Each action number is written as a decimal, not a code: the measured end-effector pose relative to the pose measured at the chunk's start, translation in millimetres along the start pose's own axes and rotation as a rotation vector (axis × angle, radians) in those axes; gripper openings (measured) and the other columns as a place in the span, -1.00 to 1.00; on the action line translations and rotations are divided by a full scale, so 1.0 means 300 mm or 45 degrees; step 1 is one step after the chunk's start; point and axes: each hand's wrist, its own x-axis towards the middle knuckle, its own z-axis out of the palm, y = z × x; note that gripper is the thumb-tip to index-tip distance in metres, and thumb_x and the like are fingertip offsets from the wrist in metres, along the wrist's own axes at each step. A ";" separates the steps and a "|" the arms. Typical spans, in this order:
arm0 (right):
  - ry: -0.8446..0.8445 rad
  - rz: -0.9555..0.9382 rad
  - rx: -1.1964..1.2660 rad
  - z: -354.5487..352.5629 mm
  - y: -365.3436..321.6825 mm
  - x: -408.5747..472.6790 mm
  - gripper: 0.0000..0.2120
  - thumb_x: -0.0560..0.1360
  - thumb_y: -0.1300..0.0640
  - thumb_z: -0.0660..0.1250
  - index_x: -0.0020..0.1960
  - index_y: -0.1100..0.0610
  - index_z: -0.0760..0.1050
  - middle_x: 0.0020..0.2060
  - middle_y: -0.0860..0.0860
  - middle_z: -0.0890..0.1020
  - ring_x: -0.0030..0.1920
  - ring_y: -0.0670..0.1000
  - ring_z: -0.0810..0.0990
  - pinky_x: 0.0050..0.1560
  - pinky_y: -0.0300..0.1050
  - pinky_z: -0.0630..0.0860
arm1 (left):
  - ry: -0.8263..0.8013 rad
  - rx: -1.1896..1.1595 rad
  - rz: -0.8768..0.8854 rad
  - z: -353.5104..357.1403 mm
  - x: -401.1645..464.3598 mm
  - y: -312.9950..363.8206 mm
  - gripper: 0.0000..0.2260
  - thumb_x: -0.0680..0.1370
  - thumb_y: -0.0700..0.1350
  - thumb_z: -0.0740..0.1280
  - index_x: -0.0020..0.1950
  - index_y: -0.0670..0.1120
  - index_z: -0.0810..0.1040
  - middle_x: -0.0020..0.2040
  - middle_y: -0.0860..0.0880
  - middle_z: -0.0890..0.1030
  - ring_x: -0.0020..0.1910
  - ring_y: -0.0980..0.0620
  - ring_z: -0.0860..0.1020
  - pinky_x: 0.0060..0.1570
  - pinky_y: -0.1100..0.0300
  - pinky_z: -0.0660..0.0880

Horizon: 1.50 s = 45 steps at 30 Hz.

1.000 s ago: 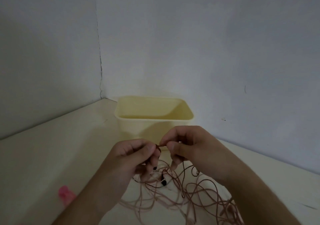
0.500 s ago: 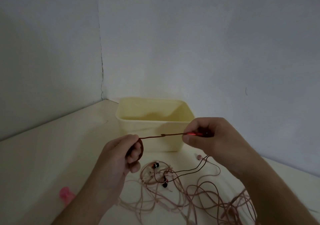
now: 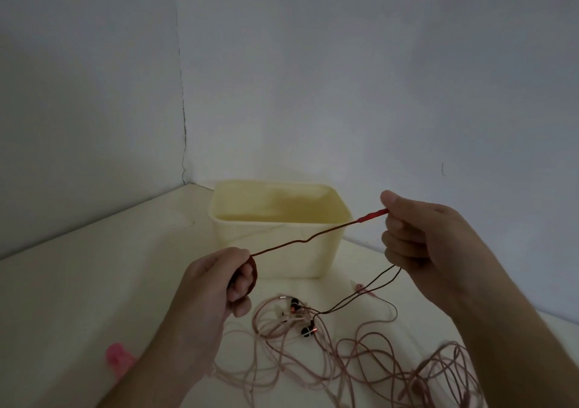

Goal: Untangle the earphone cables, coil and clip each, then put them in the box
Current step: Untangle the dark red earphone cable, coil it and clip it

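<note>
Head view: the left hand (image 3: 219, 285) grips a small coil of dark red-brown earphone cable (image 3: 300, 240), its fingers curled round the loops, which show as a dark arc beside the knuckles. From this coil a single strand runs taut, up and to the right, with one small kink near its middle, crossing in front of the cream plastic box (image 3: 275, 251). The strand ends in a bright red plug sleeve (image 3: 372, 214), pinched between thumb and forefinger of the right hand (image 3: 419, 238), whose other fingers are curled. Below the right hand two thin dark strands hang down to the black earbuds (image 3: 308, 330) lying on the cream table (image 3: 94, 282). A tangle of pale pink cable (image 3: 360, 363) spreads over the table below both hands. A blurred pink object (image 3: 117, 357) lies near the left forearm.
</note>
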 end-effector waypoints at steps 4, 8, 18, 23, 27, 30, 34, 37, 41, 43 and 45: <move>-0.122 0.028 0.381 -0.019 -0.011 -0.004 -0.82 0.50 0.12 0.36 -0.23 0.13 0.43 -0.35 -0.05 0.10 -0.40 -0.05 0.03 -0.39 -0.15 0.03 | 0.053 -0.025 0.009 -0.004 0.006 -0.004 -0.66 0.63 -0.19 0.30 -0.36 -0.15 0.50 -0.38 -0.10 0.28 -0.44 0.04 0.23 -0.47 0.16 0.21; -0.169 -0.077 0.573 -0.045 -0.024 -0.005 -0.86 0.55 0.18 0.25 -0.09 0.14 0.59 -0.31 -0.07 0.18 -0.39 -0.07 0.09 -0.34 -0.19 0.11 | 0.166 -0.109 -0.001 -0.016 0.020 -0.003 -0.63 0.64 -0.18 0.30 -0.39 -0.12 0.52 -0.42 -0.07 0.32 -0.47 0.07 0.26 -0.47 0.15 0.19; 0.242 -0.191 0.575 -0.099 -0.033 0.006 -0.78 0.59 0.23 0.19 -0.06 0.11 0.62 -0.33 -0.05 0.14 -0.38 -0.03 0.03 -0.34 -0.12 -0.02 | 0.220 -0.113 -0.020 -0.021 0.020 -0.003 -0.70 0.64 -0.17 0.30 -0.30 -0.15 0.50 -0.42 -0.04 0.34 -0.45 0.08 0.26 -0.40 0.11 0.18; 0.539 0.055 0.005 -0.104 0.025 0.050 -0.80 0.55 0.32 0.23 -0.23 0.25 0.52 -0.48 -0.01 0.18 -0.48 -0.02 0.08 -0.51 -0.18 -0.01 | 0.190 -0.110 -0.018 -0.015 0.013 0.002 -0.69 0.64 -0.16 0.30 -0.31 -0.14 0.50 -0.41 -0.05 0.33 -0.45 0.07 0.25 -0.40 0.10 0.18; 0.321 0.336 -1.032 -0.095 0.076 0.065 -0.83 0.52 0.24 0.35 -0.13 0.34 0.65 -0.43 0.12 0.56 -0.45 0.14 0.50 -0.41 -0.01 0.45 | 0.113 -0.075 0.005 -0.009 0.001 0.005 -0.67 0.64 -0.18 0.30 -0.33 -0.15 0.51 -0.39 -0.08 0.32 -0.42 0.05 0.24 -0.41 0.10 0.18; 0.102 0.255 -1.612 -0.016 0.078 0.025 -0.78 0.53 0.18 0.31 0.12 0.16 0.64 -0.04 0.04 0.71 -0.01 0.08 0.67 0.07 0.03 0.64 | -0.004 -0.050 0.044 -0.005 -0.011 0.006 -0.74 0.61 -0.17 0.33 -0.28 -0.20 0.53 -0.35 -0.12 0.36 -0.41 0.04 0.28 -0.47 0.17 0.24; -0.297 -0.058 -1.114 0.129 0.078 -0.031 -0.65 0.53 0.18 0.34 0.28 -0.02 0.62 0.16 -0.12 0.70 0.23 -0.13 0.64 0.36 -0.06 0.55 | -0.144 -0.041 0.055 0.004 -0.028 0.016 -0.78 0.50 -0.10 0.37 -0.27 -0.21 0.60 -0.33 -0.17 0.43 -0.42 0.02 0.36 -0.49 0.18 0.31; -0.609 0.000 -0.817 0.217 0.118 -0.061 -0.74 0.58 0.22 0.39 0.23 -0.01 0.60 0.07 -0.03 0.75 0.13 -0.02 0.72 0.26 0.00 0.62 | -0.178 -0.059 0.050 0.015 -0.032 0.016 -0.77 0.51 -0.11 0.35 -0.24 -0.23 0.66 -0.34 -0.19 0.49 -0.43 0.00 0.43 -0.51 0.19 0.35; -0.392 -0.101 -0.900 0.213 0.140 -0.040 -0.78 0.67 0.23 0.27 -0.05 0.02 0.62 -0.39 -0.03 0.61 -0.36 0.04 0.64 -0.24 0.00 0.62 | -0.200 -0.075 0.028 0.010 -0.033 0.013 -0.76 0.51 -0.12 0.37 -0.23 -0.25 0.69 -0.33 -0.21 0.54 -0.43 -0.01 0.47 -0.50 0.21 0.38; -0.312 -0.080 -0.778 0.199 0.144 -0.030 -0.74 0.69 0.20 0.26 -0.12 0.04 0.63 -0.45 -0.08 0.47 -0.44 -0.02 0.46 -0.33 0.01 0.52 | -0.259 -0.100 -0.015 0.005 -0.034 0.012 -0.78 0.50 -0.11 0.44 -0.21 -0.27 0.70 -0.33 -0.22 0.56 -0.44 -0.02 0.49 -0.50 0.22 0.40; -0.239 -0.165 -0.816 0.197 0.166 -0.023 -0.77 0.67 0.15 0.29 -0.12 0.01 0.63 -0.46 -0.11 0.43 -0.41 -0.08 0.38 -0.30 -0.05 0.38 | -0.367 -0.163 -0.069 0.003 -0.037 0.009 -0.75 0.46 -0.08 0.55 -0.15 -0.29 0.71 -0.29 -0.24 0.61 -0.41 -0.02 0.55 -0.50 0.21 0.43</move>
